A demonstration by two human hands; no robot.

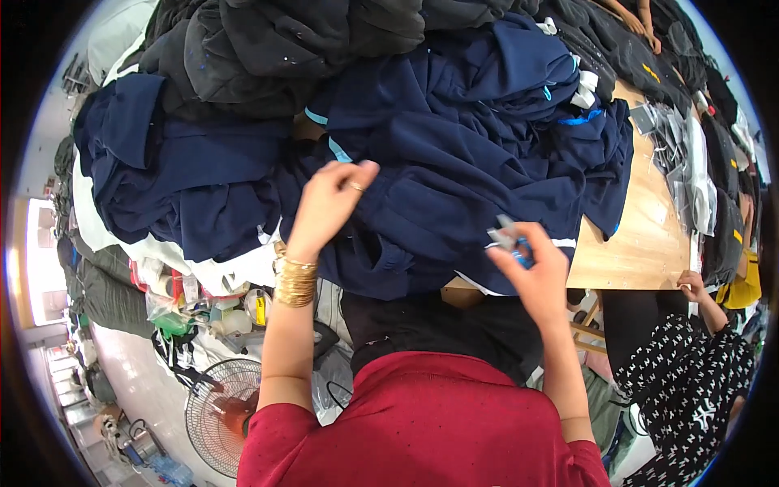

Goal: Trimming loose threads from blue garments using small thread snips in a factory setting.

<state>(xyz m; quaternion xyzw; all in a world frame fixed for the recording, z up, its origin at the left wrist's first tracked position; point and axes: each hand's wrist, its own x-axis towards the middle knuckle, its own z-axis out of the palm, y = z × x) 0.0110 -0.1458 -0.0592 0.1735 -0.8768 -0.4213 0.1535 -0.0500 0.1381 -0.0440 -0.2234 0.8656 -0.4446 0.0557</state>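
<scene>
My left hand (331, 199), with a ring and gold bangles at the wrist, is raised over a heap of navy blue garments (454, 154), its fingertips pinched together near a light blue trim; I cannot see anything between them. My right hand (531, 264) is closed on a small metal thread snipper with a blue handle (510, 240), held above the edge of the same navy cloth. The garments cover most of the wooden table (641, 243).
Black garments (276, 40) are piled at the back. Clear plastic bags (677, 146) lie on the table's right side. Another person in a black patterned top (690, 373) sits at the right; other hands (641, 20) show at the top. A floor fan (223, 414) stands lower left.
</scene>
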